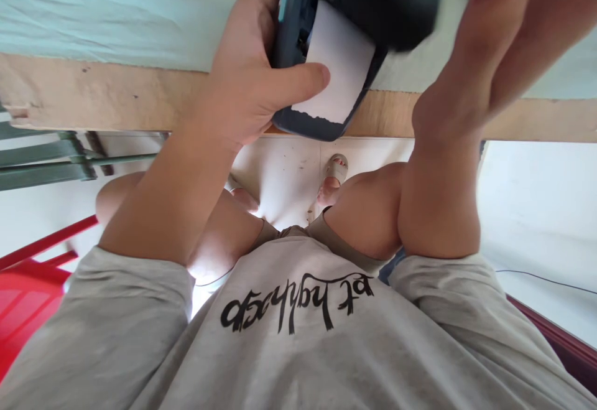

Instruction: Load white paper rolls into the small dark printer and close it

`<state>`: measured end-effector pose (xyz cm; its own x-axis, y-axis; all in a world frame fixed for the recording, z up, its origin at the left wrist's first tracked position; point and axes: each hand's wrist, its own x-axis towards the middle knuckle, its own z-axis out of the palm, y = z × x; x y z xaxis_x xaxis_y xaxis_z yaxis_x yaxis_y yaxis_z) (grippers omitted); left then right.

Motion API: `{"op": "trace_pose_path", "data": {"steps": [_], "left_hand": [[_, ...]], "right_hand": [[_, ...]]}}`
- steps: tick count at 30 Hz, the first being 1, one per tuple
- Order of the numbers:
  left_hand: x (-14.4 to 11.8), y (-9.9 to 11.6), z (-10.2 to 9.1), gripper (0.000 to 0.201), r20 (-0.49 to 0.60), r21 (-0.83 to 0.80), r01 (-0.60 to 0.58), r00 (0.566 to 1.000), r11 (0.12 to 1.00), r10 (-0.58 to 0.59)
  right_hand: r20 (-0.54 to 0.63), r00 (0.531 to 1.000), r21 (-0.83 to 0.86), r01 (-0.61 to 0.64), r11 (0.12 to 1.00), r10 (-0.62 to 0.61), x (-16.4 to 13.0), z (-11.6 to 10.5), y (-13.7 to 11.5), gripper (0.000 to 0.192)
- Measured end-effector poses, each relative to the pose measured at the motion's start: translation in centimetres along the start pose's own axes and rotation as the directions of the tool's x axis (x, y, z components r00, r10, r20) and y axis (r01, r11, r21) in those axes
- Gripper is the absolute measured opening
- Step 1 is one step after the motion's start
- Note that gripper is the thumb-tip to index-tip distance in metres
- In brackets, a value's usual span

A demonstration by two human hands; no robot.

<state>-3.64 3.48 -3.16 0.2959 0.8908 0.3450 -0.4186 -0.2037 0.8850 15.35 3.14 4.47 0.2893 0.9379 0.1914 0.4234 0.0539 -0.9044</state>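
Over table edge (116, 89), device (288, 40) clamped in left fingers (298, 86), paper (342, 52) under thumb (319, 77), right fingers (497, 18) unclear

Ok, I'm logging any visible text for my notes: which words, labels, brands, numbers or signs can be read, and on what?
Shirt: one line of black script lettering, upside down in this view; too stylised to quote reliably.
White paper: no print visible.
Dark device: no readable text.
Black piece beside the paper: too blurred to tell.
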Motion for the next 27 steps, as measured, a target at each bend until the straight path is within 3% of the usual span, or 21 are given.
{"op": "trace_pose_path", "data": {"steps": [1,2,3,4,5,10,13,18,22,27], "left_hand": [[0.0,0.3,0.1,0.064,-0.006,-0.013,0.018,1.000,1.000,-0.018],[0.0,0.6,0.3,0.063,-0.010,-0.024,0.043,0.999,0.999,-0.043],[0.0,0.8,0.5,0.064,-0.016,-0.040,0.063,0.998,0.997,-0.064],[0.0,1.0,0.7,0.065,-0.022,-0.057,0.076,0.997,0.995,-0.077],[0.0,1.2,0.8,0.065,-0.018,-0.077,0.084,0.996,0.994,-0.086],[-0.2,1.7,1.6,0.048,-0.004,-0.119,0.080,0.997,0.990,-0.081],[-0.1,1.8,1.5,0.049,-0.003,-0.081,0.094,0.996,0.992,-0.094],[-0.3,1.1,1.4,0.052,-0.033,-0.120,0.056,0.998,0.991,-0.060],[-0.6,0.6,1.5,0.048,-0.103,-0.101,0.055,0.993,0.993,-0.065],[-0.7,1.2,2.0,0.047,-0.120,-0.124,0.092,0.987,0.988,-0.107]], "right_hand": [[0.119,0.976,-0.093,0.194,0.977,-0.182,-0.1,-0.4,0.2,0.078],[0.261,0.896,-0.183,0.410,0.893,-0.358,-0.3,-0.8,0.5,0.061],[0.394,0.783,-0.247,0.595,0.765,-0.481,-0.5,-1.1,0.8,0.047],[0.488,0.684,-0.288,0.713,0.640,-0.542,-0.7,-1.4,1.0,0.041],[0.539,0.630,-0.315,0.766,0.560,-0.559,-0.8,-1.6,1.2,0.042],[0.570,0.642,-0.354,0.755,0.552,-0.512,-1.3,-1.6,1.1,0.044],[0.578,0.652,-0.356,0.743,0.566,-0.492,-1.3,-1.3,1.0,0.047],[0.542,0.729,-0.341,0.646,0.683,-0.419,-0.7,-0.9,2.1,0.064],[0.580,0.694,-0.274,0.659,0.700,-0.426,-0.3,-0.8,3.0,0.065],[0.566,0.710,-0.277,0.642,0.715,-0.418,-0.1,-0.6,3.3,0.069]]}}
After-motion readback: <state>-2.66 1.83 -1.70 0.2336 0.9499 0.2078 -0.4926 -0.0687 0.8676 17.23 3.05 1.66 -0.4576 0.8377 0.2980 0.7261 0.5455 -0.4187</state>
